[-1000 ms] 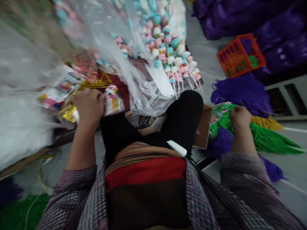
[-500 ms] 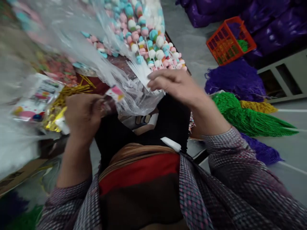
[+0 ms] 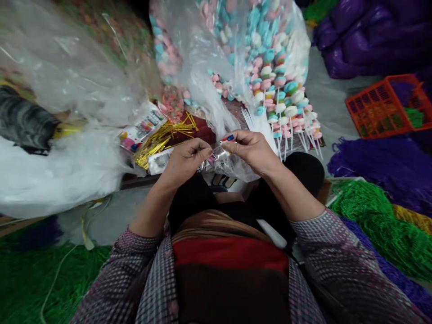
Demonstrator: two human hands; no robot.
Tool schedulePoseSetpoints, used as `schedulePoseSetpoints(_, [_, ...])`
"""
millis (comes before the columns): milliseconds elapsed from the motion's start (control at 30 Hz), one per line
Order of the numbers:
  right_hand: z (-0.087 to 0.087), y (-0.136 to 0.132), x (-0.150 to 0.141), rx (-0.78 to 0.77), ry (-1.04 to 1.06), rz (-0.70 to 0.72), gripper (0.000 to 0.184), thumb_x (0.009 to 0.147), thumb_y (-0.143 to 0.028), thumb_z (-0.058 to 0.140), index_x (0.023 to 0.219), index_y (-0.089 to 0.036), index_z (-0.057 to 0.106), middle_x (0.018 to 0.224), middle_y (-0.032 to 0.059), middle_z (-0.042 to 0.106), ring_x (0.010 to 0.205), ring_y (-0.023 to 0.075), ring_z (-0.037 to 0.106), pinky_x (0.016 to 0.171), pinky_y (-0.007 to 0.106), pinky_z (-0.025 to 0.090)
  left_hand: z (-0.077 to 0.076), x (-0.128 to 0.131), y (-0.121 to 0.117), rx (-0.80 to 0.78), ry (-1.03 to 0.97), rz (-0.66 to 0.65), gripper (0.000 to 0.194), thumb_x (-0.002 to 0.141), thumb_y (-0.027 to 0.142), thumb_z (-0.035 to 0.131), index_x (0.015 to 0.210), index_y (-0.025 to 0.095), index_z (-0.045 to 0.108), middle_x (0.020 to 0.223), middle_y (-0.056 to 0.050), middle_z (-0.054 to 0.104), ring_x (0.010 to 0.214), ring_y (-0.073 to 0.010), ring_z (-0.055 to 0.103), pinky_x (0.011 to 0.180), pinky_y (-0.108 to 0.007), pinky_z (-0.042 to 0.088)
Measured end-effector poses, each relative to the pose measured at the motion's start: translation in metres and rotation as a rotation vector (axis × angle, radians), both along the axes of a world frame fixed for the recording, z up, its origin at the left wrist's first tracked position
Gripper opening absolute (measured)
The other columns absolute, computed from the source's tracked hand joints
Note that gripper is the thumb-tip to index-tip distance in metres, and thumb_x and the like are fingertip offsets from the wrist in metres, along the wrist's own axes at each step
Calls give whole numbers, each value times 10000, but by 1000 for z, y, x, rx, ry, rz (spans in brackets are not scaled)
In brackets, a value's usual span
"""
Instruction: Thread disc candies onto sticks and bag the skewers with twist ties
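Note:
Both hands meet over my lap, pinching a small clear plastic bag (image 3: 215, 153) with a patch of blue and red print at its right end. My left hand (image 3: 185, 163) has thumb and finger closed on its left side. Thumb and forefinger of my right hand (image 3: 254, 149) grip the printed end. Just behind the right hand lie white sticks (image 3: 251, 119). To their right are several marshmallow skewers (image 3: 286, 101) in pink, blue and white. Gold twist ties (image 3: 158, 141) and a stack of printed bags (image 3: 143, 126) lie beyond my left hand.
A large clear bag of marshmallows (image 3: 259, 31) stands at the back. A white plastic sack (image 3: 60, 175) fills the left. On the right floor are an orange basket (image 3: 374, 108), purple strands (image 3: 381, 171) and green strands (image 3: 378, 225). More green strands (image 3: 70, 279) lie at lower left.
My left hand has moved right with the small bag. My right hand has left the white sticks and now grips the bag too. The view has swung left.

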State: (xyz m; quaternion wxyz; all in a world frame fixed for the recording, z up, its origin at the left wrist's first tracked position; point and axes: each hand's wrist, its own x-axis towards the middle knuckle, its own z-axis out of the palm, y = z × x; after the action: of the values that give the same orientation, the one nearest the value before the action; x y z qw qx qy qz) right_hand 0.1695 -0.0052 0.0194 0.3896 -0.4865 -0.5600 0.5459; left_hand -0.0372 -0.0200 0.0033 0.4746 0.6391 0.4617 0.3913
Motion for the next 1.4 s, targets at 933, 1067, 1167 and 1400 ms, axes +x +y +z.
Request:
schedulePoseSetpoints(933, [-11,3,-13,346,-328,-180,750,883,-834,503,501,-224,291,501,-44,261,523,96,260,535,284,240,-13,9,6,-382,-248,94,378,781,574,752,817,215,640,550,48,601,497,-118,538,512,-223,417])
schedulePoseSetpoints(1067, [-10,22,0,371,-390,-104,605,917,-711,555,562,-225,498,551,-17,482,549,125,427,574,273,345,-16,7,8,-326,-361,300,445,755,603,777,718,220,554,491,93,453,397,-63,379,403,-194,296])
schedulePoseSetpoints(1167, [4,52,29,391,-590,-257,328,949,-475,571,884,-208,750,866,62,750,770,188,647,710,283,472,-14,2,9,-290,-429,398,506,708,650,807,691,214,550,533,80,481,394,-43,339,371,-193,254])
schedulePoseSetpoints(1400, [19,113,60,66,-1361,-331,377,993,-322,533,1119,-83,797,1139,247,782,1099,340,722,890,374,499,-15,4,11,-260,-585,425,525,686,647,860,655,215,563,491,82,458,389,-41,356,372,-191,285])
